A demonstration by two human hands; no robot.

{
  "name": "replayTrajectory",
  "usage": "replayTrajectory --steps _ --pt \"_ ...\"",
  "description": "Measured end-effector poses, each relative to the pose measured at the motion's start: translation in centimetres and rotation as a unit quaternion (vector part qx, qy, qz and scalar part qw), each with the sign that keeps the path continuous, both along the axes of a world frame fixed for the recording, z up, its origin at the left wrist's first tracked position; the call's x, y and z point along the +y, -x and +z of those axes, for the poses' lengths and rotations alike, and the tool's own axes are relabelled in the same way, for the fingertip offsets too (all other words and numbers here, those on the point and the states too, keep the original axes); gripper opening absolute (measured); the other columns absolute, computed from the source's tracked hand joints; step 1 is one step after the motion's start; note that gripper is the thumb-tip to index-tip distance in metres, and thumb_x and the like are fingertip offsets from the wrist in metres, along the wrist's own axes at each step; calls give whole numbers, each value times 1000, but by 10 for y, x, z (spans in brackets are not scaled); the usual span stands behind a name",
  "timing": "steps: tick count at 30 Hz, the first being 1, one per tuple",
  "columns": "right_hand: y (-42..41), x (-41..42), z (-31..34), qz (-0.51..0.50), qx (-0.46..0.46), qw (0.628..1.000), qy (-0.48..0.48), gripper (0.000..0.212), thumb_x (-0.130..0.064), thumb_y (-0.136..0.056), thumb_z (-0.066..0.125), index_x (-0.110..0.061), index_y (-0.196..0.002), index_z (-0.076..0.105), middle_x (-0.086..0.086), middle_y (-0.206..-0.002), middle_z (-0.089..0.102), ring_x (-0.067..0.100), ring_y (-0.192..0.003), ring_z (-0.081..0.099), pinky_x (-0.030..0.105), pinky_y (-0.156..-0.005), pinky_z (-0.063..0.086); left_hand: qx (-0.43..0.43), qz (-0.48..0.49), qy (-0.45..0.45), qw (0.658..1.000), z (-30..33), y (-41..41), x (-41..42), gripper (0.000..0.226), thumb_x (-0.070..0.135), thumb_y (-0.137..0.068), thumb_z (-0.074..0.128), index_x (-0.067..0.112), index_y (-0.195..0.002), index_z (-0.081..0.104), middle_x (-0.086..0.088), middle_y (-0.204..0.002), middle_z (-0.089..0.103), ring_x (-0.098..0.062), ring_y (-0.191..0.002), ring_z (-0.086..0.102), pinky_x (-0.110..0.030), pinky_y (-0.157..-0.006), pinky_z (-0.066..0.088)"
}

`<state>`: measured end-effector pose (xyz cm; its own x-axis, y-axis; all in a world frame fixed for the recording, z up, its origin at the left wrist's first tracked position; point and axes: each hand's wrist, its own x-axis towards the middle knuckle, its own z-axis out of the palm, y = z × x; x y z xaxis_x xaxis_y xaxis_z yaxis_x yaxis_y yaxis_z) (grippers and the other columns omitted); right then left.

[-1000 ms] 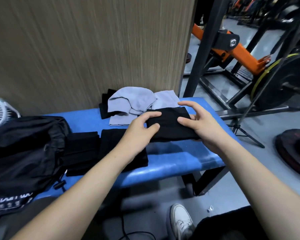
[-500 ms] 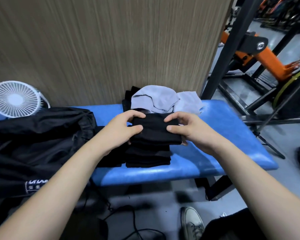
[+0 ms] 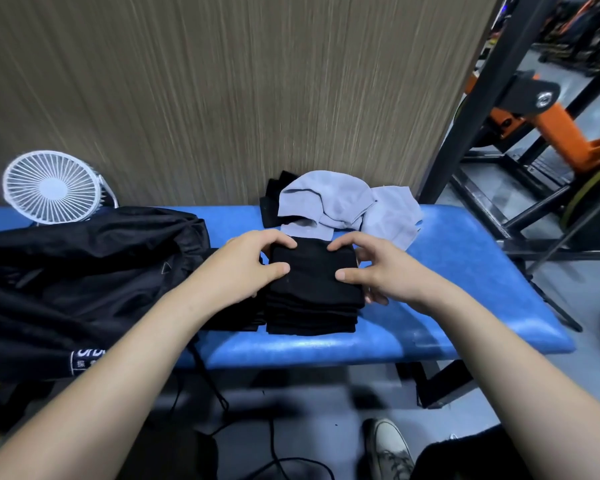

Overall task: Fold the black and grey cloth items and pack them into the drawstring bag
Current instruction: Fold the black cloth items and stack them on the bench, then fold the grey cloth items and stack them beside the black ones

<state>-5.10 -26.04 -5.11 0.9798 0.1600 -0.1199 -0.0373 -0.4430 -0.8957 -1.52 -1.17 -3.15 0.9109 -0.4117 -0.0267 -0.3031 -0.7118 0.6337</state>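
Observation:
A folded black cloth [image 3: 312,271] lies on top of a stack of folded black cloths [image 3: 309,318] on the blue bench [image 3: 465,282]. My left hand [image 3: 243,268] grips the top cloth's left edge, thumb on top. My right hand [image 3: 378,271] grips its right edge, thumb on top and fingers curled round the side. Behind the stack lie crumpled grey cloths [image 3: 347,206] over another black cloth [image 3: 271,202]. The black drawstring bag [image 3: 84,271] lies slumped on the bench to the left, touching the stack's side.
A small white fan [image 3: 52,187] stands at the back left against the wood-grain wall. Black and orange gym machine frames [image 3: 520,109] stand to the right. Cables and my shoe [image 3: 388,452] are on the floor below the bench's front edge.
Both hands carried the folded black cloth leftwards from the right part of the bench and set it onto the black stack. The view has swung left.

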Motion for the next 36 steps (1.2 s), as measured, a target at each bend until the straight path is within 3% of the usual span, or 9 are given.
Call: replayTrajectory --steps 8,12,15,17,19,22,29,33,36 --pt "-3 -5 -4 -19 -113 977 181 38 -40 -91 68 -36 -127 54 -3 -80 52 1 -60 50 26 -70 43 -27 -19 -50 998 -3 0 5 29 40 -94 62 51 -120 59 9 -101 49 -1 -80 51 -25 -81 45" --pt "-2 -9 -2 -50 -219 952 208 40 -50 -91 60 -30 -125 59 -15 -101 45 -2 -93 50 23 -89 44 -108 7 -16 994 -7 3 -1 35 47 -94 58 45 -128 53 13 -109 40 -6 -105 46 -32 -96 45" --pt "-1 -3 -7 17 -235 938 253 66 -66 -86 48 -27 -139 50 -9 -131 46 11 -126 42 34 -109 36 -157 -50 -56 985 -13 6 -7 55 53 -94 50 36 -146 41 15 -137 34 -9 -131 32 -34 -111 33" --pt "-1 2 -13 66 -213 936 274 87 -75 -82 45 -24 -151 35 -4 -151 37 13 -141 31 36 -117 28 -162 -113 -127 972 -19 4 -8 76 69 -89 33 35 -157 23 19 -160 14 -7 -151 7 -35 -123 15" --pt "-1 7 -19 100 -192 931 295 109 -89 -75 36 -21 -158 19 -2 -162 23 14 -150 18 36 -122 20 -152 -150 -179 960 -26 1 -5 86 76 -84 15 35 -160 5 22 -165 -6 -1 -150 -16 -34 -125 -1" --pt "-1 9 -28 139 -156 921 329 123 -98 -66 19 -20 -160 4 0 -168 7 13 -154 2 35 -125 9 -122 -161 -202 958 -34 -3 -2 88 78 -83 9 35 -159 -6 21 -164 -13 4 -145 -27 -32 -125 -7" --pt "0 13 -36 162 -124 918 341 111 -84 -76 36 -22 -160 -2 -4 -168 -3 5 -152 -11 35 -125 -1 -109 -163 -240 951 -43 -6 7 89 80 -82 7 36 -158 -10 22 -163 -19 4 -145 -27 -29 -123 -11" --pt "-4 10 -40 151 -129 930 308 105 -76 -83 52 -22 -161 6 -3 -168 5 8 -153 -2 35 -125 5 -105 -164 -176 965 -44 -11 9 94 91 -75 7 44 -157 6 28 -163 -6 6 -147 -21 -27 -122 -9" --pt "-7 3 -31 115 -116 971 176 97 -75 -82 55 -24 -158 22 -7 -162 26 7 -149 21 27 -122 19 -104 -142 -55 983 -36 -18 7 86 89 -80 19 44 -153 29 26 -161 18 3 -151 0 -32 -125 5"
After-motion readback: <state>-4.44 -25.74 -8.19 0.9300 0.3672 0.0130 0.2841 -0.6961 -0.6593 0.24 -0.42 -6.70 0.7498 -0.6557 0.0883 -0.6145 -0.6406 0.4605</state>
